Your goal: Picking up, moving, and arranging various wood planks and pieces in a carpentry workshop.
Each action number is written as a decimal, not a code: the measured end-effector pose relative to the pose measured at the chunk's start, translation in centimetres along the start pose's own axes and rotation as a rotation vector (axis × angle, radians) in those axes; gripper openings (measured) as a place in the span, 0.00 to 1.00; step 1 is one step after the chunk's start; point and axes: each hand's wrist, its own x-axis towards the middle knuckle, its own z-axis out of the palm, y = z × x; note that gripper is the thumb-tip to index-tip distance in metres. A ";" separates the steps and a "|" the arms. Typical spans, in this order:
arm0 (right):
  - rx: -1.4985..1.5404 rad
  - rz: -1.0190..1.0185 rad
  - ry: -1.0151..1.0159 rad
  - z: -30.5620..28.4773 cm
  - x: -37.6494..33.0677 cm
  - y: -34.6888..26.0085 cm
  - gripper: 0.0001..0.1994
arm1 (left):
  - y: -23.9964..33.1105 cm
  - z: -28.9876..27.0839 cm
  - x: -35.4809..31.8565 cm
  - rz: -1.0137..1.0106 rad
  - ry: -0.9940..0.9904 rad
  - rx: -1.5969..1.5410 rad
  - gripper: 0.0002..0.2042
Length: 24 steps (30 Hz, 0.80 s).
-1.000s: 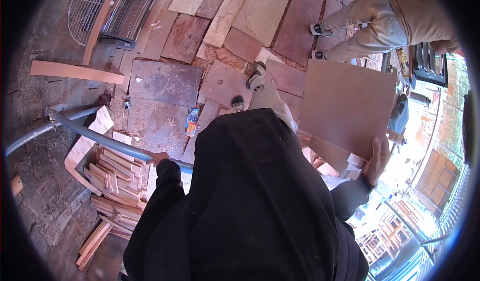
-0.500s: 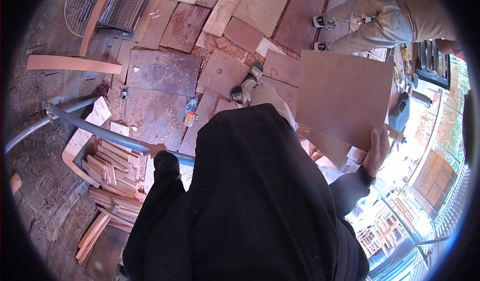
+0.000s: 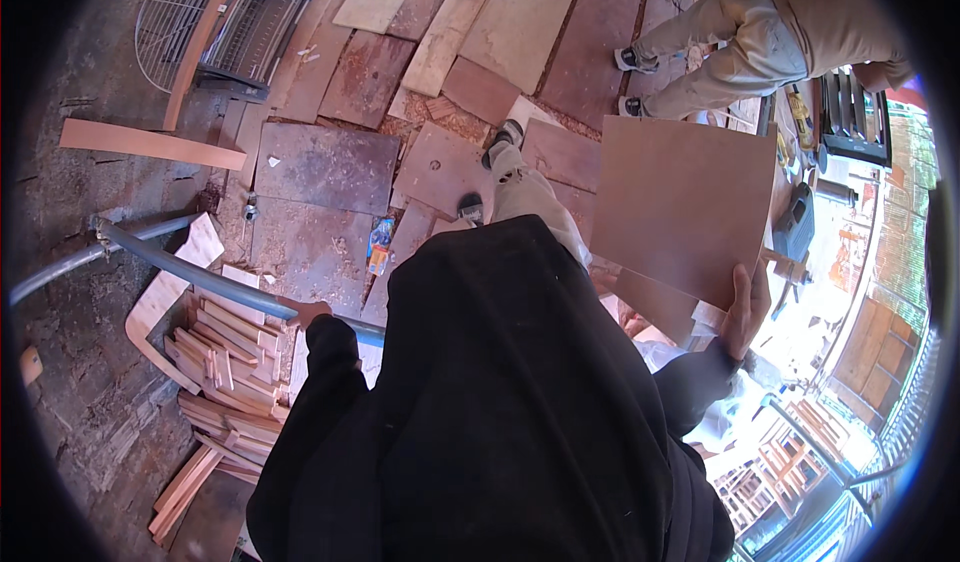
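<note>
My right hand (image 3: 743,312) grips the lower right edge of a large, flat, square brown board (image 3: 685,207). The board is held out to my right, and the part of the hand behind it is hidden. On my left, my left hand (image 3: 307,312) is closed on a grey metal pipe (image 3: 215,280), which runs across at the height of my forearm. Both arms are in black sleeves. Below the board, another brown panel (image 3: 655,307) shows in part.
Flat boards (image 3: 325,167) strewn with wood shavings cover the floor. A stack of wood strips (image 3: 225,352) lies below the pipe. A long brown strip (image 3: 150,144) and a metal rack (image 3: 250,27) are at the upper left. Another person (image 3: 740,47) stands at the upper right.
My feet have shifted: one shoe is now farther forward, the other back by my body. The board has dropped slightly in view, still in my right hand. My left hand stays on the pipe.
</note>
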 end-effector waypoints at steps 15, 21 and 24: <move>0.076 -0.075 -0.104 1.7 3.6 -1.3 0.16 | 0.7 0.3 0.1 -0.143 0.047 -0.085 0.52; 0.122 -0.136 -0.192 4.4 5.9 -1.7 0.17 | 0.5 -0.3 0.1 -0.056 -0.087 -0.036 0.54; 0.176 -0.176 -0.273 5.4 6.6 -1.4 0.16 | 0.8 -0.2 0.4 -0.074 -0.051 0.097 0.54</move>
